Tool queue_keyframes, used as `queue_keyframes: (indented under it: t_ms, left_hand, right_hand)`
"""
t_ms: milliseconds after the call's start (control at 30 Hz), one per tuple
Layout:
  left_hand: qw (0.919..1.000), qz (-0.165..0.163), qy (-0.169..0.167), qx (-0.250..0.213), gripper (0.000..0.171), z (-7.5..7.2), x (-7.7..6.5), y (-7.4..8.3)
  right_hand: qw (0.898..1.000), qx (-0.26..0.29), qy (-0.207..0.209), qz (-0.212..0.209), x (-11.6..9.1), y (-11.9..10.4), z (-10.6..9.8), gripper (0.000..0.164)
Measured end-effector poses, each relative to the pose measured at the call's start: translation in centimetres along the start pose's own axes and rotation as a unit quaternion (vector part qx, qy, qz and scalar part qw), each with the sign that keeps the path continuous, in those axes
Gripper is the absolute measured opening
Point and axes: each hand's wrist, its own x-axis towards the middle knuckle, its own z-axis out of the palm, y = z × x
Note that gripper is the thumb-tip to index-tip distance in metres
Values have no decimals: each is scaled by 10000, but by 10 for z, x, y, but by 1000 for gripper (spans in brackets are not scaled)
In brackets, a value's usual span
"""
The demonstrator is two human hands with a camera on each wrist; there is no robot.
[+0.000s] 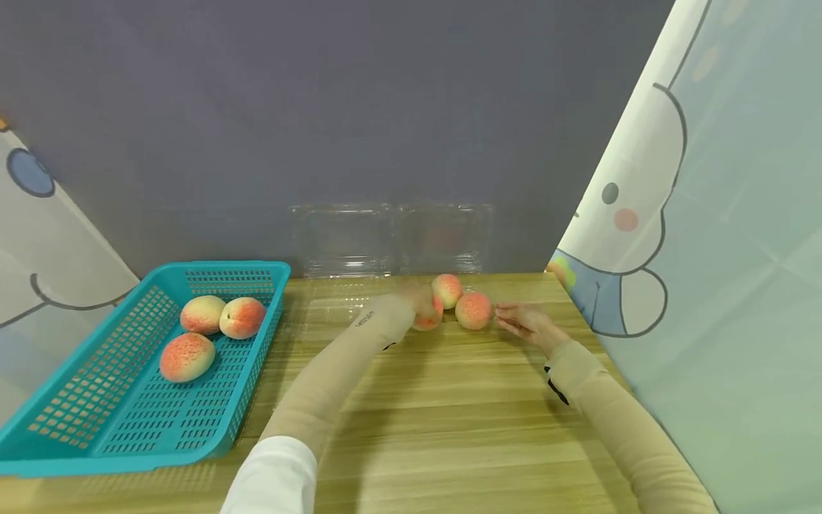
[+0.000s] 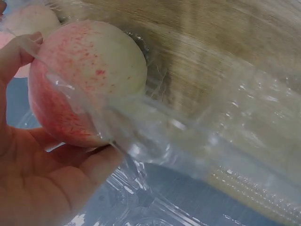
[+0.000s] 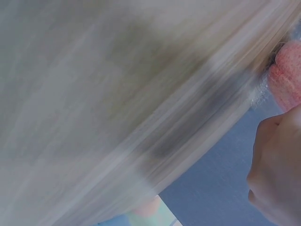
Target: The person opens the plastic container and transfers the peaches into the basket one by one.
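Observation:
My left hand (image 1: 420, 300) grips a peach (image 1: 429, 318) over the near right part of a clear plastic clamshell box (image 1: 334, 296). In the left wrist view, its fingers and thumb curve around the pink and cream peach (image 2: 94, 80), and the clear plastic edge crosses in front of it. Two more peaches, a farther one (image 1: 447, 290) and a nearer one (image 1: 474, 310), sit at the box's right side. Just right of the nearer peach is my right hand (image 1: 529, 327), fingers extended toward it and holding nothing; whether the fingertips touch it is unclear.
A teal basket (image 1: 240, 421) with three peaches (image 1: 187, 357) stands on the left of the wooden table (image 1: 462, 428). The box's raised clear lid (image 1: 392, 239) leans near the grey back wall. A printed curtain (image 1: 719, 285) borders the right side.

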Motion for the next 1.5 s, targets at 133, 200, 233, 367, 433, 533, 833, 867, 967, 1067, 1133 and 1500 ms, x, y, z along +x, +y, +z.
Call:
queue_keyframes:
  t_ms: [133,200,233,367,433,533,833,867,967,1067,1133,1500]
  left_hand:
    - [9992,-373,-27,-111,27,2,2,5]
    - [9982,-535,-40,-266,28,5,2,6]
    - [9982,-542,-17,-257,29,6,4,6]
    - [9984,-435,136,-329,26,13,9,5]
    - [9990,-321,242,-215,26,16,14,3]
    - [9991,-218,350,23,28,19,25,1]
    - [9989,3,421,203,27,20,29,-3]
    - [9987,31,454,244,27,20,29,-4]
    - [9980,100,497,372,29,20,29,-4]
    - [9982,113,474,347,30,20,26,-4]
    - [9985,68,447,307,31,20,25,-5]
    - [9965,148,630,521,28,12,21,-8]
  right_hand:
    - [9996,-107,-39,-243,1,3,-1,56]
    - [9990,-164,-6,-418,1,6,-2,55]
    - [9986,-166,-4,-505,0,7,-3,55]
    - [9969,-122,137,-763,0,13,-3,53]
    - [9962,-78,164,-849,-1,15,-3,53]
    - [9958,-29,216,-890,-1,15,-2,50]
    - [9943,-288,267,-989,-2,13,0,47]
    - [9928,-473,273,-1070,-2,13,0,47]
    - [9837,-1166,308,-1337,-4,15,-1,48]
    - [9719,-1734,385,-1544,-5,16,-3,48]
    - [9643,-2021,374,-1667,-6,18,-4,48]
    - [9212,-3212,403,-2160,-5,22,-8,52]
